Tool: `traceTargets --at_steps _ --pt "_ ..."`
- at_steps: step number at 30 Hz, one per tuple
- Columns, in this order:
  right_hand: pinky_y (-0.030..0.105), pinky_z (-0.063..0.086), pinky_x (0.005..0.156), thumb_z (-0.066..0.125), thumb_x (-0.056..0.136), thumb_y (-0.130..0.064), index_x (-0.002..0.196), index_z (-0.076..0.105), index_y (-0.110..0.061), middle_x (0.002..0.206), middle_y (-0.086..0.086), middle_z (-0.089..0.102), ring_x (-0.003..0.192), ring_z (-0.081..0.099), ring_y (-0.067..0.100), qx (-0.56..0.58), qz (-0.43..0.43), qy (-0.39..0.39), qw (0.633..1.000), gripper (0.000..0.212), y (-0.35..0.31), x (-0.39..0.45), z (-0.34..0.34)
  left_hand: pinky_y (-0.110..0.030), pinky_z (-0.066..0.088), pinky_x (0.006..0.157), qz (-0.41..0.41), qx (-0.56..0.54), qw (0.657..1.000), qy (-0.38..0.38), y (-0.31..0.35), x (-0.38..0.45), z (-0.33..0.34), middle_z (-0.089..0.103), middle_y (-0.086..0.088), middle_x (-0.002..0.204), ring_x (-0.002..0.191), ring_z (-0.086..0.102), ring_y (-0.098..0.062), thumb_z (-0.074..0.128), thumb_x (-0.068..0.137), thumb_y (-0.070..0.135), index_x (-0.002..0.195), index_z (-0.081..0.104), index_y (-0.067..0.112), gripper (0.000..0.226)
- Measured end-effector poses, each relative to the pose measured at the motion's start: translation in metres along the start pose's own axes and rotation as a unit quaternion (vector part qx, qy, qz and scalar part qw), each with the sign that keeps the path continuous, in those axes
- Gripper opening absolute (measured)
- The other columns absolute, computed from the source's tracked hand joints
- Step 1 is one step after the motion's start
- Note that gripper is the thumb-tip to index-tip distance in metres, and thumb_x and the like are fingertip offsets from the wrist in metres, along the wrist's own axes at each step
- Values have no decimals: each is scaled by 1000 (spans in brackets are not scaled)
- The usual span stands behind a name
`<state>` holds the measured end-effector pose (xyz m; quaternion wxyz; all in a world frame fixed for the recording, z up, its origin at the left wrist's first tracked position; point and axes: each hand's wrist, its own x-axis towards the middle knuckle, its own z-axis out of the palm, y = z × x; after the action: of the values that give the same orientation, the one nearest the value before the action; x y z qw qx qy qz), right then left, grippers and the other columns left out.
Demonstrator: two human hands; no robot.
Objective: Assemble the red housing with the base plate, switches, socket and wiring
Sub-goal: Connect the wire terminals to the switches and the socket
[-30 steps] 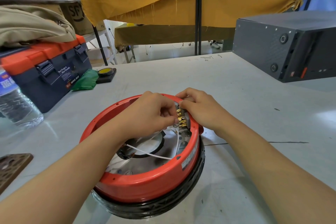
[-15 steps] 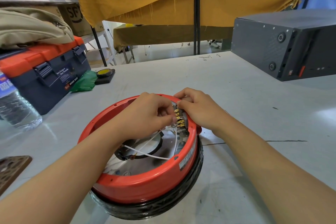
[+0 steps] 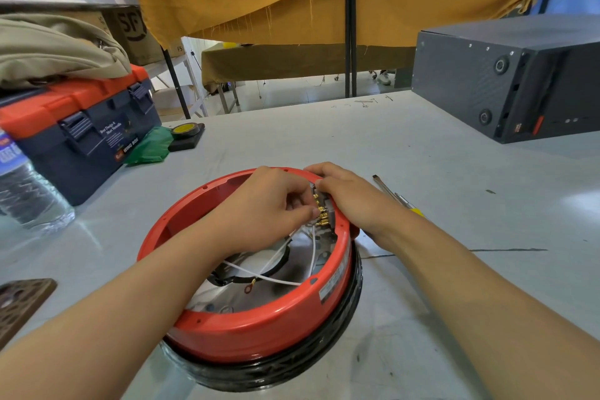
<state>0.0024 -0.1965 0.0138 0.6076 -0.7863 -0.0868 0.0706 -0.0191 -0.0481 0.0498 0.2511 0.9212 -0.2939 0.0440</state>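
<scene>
I see the housing (image 3: 259, 331) sitting near the middle of the desk (image 3: 438, 166), resting on a ring-shaped base (image 3: 292, 370). Inside it lie wires (image 3: 259, 274) over the plate (image 3: 224, 295). My left hand (image 3: 269, 204) and right hand (image 3: 350, 195) meet at the terminal block (image 3: 323, 211) on the housing's far right inner wall. A screwdriver (image 3: 389, 193) lies just right of the housing. Far left stand a toolbox (image 3: 78, 136) and, nearer, a bottle (image 3: 26, 195). A computer case (image 3: 506, 78) sits far right.
</scene>
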Motion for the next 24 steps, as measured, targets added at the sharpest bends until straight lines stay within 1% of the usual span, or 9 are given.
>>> traceTargets --at_steps 2,3,6,10,15,20,24 --pt "10 34 37 35 92 -15 118 57 -24 64 -11 59 40 50 -3 19 5 -3 1000 35 0 -1 0 -9 37 55 4 2 1000 2 0 0 0 61 4 58 56 53 -1 67 83 14 69 68 12 13" --pt "9 32 35 35 93 -16 120 56 -24 63 -12 58 38 49 -4 24 7 -5 1000 35 0 -2 -1 -9 36 55 6 2 1000 4 0 0 0 61 3 59 56 53 -1 67 83 14 69 68 12 13" --pt "8 32 34 35 95 -18 125 54 -23 74 -8 57 37 49 -7 31 8 -8 999 35 -1 -3 0 -9 35 55 12 6 1000 6 1 1 1 61 4 57 56 53 -2 67 83 13 69 67 11 13" --pt "7 31 33 35 95 -17 125 53 -23 71 -10 53 36 49 -9 31 6 -5 999 36 -1 -3 0 -9 35 54 31 10 999 11 3 2 3 56 8 53 55 53 -2 66 81 7 65 64 16 18" --pt "8 31 32 35 95 -18 126 52 -26 71 -8 54 35 49 -7 19 8 -9 1000 37 0 -2 0 -8 35 54 34 1 999 14 2 2 3 57 9 52 54 53 -2 66 80 6 65 64 15 18" --pt "8 32 33 35 94 -17 125 53 -25 76 -7 56 36 49 -7 9 2 -11 1000 37 2 0 -1 -8 35 54 22 -25 999 5 1 3 3 54 11 49 51 52 1 67 80 5 67 68 10 14" --pt "8 32 33 35 93 -18 126 52 -27 81 -7 58 39 50 -8 -14 -1 -14 1000 38 4 3 -2 -5 34 50 -11 -80 997 -20 -2 4 -1 55 18 47 47 50 4 66 81 5 70 70 12 14"
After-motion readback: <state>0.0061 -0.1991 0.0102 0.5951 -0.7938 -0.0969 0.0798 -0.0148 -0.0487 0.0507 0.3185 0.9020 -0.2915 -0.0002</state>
